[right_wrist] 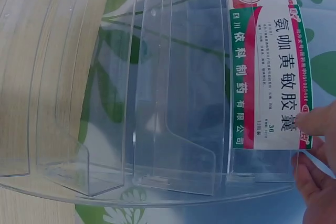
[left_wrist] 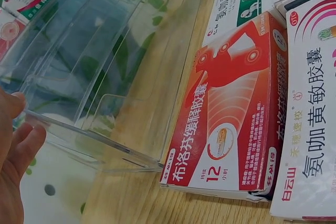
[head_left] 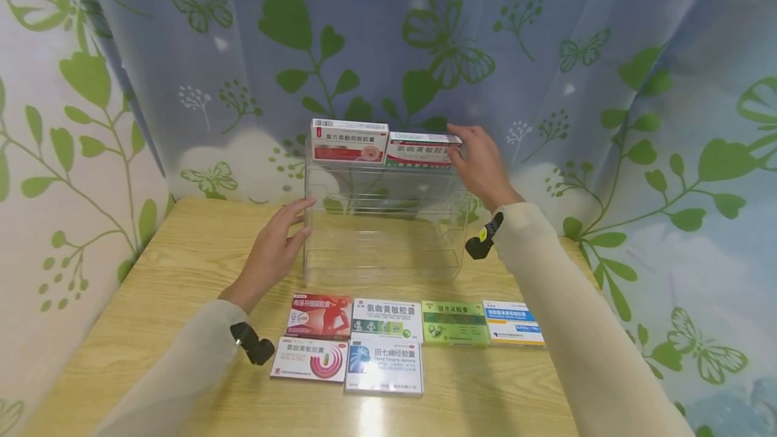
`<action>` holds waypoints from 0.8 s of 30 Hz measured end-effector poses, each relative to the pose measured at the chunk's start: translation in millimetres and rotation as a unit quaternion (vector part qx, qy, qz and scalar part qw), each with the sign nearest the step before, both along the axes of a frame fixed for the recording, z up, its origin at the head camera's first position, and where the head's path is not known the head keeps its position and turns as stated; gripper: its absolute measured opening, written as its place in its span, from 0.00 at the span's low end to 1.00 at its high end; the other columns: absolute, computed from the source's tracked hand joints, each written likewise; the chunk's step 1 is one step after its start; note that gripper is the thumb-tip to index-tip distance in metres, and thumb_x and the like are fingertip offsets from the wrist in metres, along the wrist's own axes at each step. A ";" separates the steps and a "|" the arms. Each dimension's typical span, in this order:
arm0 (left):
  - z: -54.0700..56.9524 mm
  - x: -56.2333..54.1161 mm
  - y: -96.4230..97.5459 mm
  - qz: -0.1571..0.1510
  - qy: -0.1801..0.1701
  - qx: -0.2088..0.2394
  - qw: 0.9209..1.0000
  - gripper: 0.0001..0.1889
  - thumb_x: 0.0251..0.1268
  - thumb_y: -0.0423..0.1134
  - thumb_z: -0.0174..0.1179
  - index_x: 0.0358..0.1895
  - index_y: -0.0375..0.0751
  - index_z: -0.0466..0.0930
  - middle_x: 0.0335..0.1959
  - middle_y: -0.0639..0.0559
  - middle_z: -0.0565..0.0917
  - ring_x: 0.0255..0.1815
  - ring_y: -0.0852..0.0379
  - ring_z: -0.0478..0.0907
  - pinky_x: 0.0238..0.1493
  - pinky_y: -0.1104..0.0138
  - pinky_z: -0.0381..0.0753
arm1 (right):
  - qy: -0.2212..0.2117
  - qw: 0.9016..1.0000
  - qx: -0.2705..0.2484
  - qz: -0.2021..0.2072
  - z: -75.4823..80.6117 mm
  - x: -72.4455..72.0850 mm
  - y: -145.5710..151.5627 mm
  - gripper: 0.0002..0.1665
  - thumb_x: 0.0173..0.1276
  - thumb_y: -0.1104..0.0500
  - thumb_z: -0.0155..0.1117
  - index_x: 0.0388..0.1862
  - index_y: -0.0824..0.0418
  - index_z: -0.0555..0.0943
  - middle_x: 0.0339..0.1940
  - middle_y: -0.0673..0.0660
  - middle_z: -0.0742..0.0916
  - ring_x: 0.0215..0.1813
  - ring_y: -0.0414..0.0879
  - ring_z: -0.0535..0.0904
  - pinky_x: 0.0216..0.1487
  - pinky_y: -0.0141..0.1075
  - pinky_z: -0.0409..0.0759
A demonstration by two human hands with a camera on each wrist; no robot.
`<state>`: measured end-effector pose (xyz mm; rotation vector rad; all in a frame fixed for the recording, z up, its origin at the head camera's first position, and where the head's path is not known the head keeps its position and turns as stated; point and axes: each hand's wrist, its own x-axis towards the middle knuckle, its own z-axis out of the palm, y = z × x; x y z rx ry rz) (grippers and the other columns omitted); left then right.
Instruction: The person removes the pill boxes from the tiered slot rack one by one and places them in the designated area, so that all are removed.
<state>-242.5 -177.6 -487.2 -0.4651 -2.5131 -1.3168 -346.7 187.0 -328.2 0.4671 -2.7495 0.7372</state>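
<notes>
A clear tiered display rack (head_left: 381, 258) stands on the table, its top tier carrying two medicine boxes side by side. My right hand (head_left: 482, 162) pinches the right end of the green-and-red medicine box (head_left: 421, 151), thumb on its printed front. In the right wrist view this box (right_wrist: 270, 77) sits behind the clear lip of the top tier. The white-and-red medicine box (head_left: 349, 143) stands just left of it. My left hand (head_left: 274, 251) is at the rack's left side panel, fingers fairly straight along its edge; the left wrist view shows its fingertips (left_wrist: 32, 136) beside that panel.
In front of the rack, several medicine boxes lie flat: a red box (head_left: 318, 316), a white-and-green box (head_left: 387, 319), a green box (head_left: 455, 323), a blue-and-white box (head_left: 512, 322), a white-and-pink box (head_left: 309, 359) and a silvery-blue box (head_left: 384, 367). A patterned curtain (head_left: 376, 32) hangs behind.
</notes>
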 end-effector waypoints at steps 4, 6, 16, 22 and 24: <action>-0.1 -0.4 0.4 0.001 0.003 -0.001 1.000 0.30 0.85 0.30 0.57 0.84 0.48 0.66 0.84 0.39 0.68 0.73 0.32 0.78 0.66 0.40 0.88 | 0.021 1.000 0.004 0.010 1.8 -1.4 -1.2 0.22 0.85 0.66 0.57 0.74 0.67 0.80 0.68 0.70 0.80 0.70 0.65 0.77 0.74 0.60 0.78; 0.2 -0.4 0.7 0.000 0.001 -0.001 1.000 0.30 0.85 0.30 0.57 0.84 0.48 0.66 0.84 0.39 0.68 0.73 0.32 0.78 0.66 0.40 0.88 | 0.035 0.999 -0.008 0.014 3.8 -2.3 -2.1 0.20 0.86 0.68 0.56 0.70 0.67 0.82 0.66 0.70 0.80 0.65 0.65 0.78 0.68 0.59 0.80; 0.2 -0.3 0.5 0.002 -0.003 -0.003 1.000 0.30 0.85 0.30 0.57 0.84 0.48 0.66 0.84 0.39 0.69 0.73 0.32 0.78 0.66 0.40 0.88 | 0.136 0.978 -0.155 0.008 19.0 9.1 1.6 0.17 0.85 0.67 0.59 0.66 0.68 0.85 0.62 0.69 0.80 0.64 0.61 0.82 0.69 0.50 0.88; -0.2 -0.2 0.6 0.003 0.003 -0.005 1.000 0.30 0.85 0.30 0.57 0.84 0.48 0.66 0.84 0.40 0.69 0.73 0.33 0.78 0.66 0.40 0.88 | 0.158 0.972 -0.173 -0.006 33.4 30.4 11.3 0.17 0.85 0.62 0.62 0.66 0.63 0.87 0.62 0.64 0.83 0.63 0.53 0.82 0.66 0.43 0.90; -0.2 -0.3 0.6 0.003 0.002 -0.004 1.000 0.30 0.85 0.30 0.57 0.84 0.48 0.66 0.84 0.40 0.68 0.73 0.32 0.78 0.66 0.40 0.88 | 0.154 0.975 -0.163 -0.006 35.2 39.2 15.0 0.16 0.85 0.61 0.63 0.66 0.61 0.87 0.62 0.62 0.84 0.62 0.51 0.82 0.63 0.36 0.90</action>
